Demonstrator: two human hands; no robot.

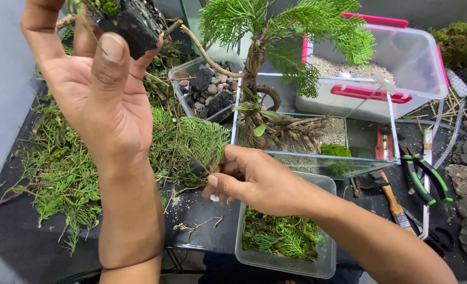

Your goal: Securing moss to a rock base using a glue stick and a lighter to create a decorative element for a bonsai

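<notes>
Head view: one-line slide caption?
Left hand lifts a dark planted rock chunk; right hand pinches a green frond.

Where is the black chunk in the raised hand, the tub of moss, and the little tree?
black chunk (131, 23), head view, on its dark side face.
tub of moss (328, 263), head view, on its clear right wall.
little tree (254, 58), head view, on its trunk.
</notes>
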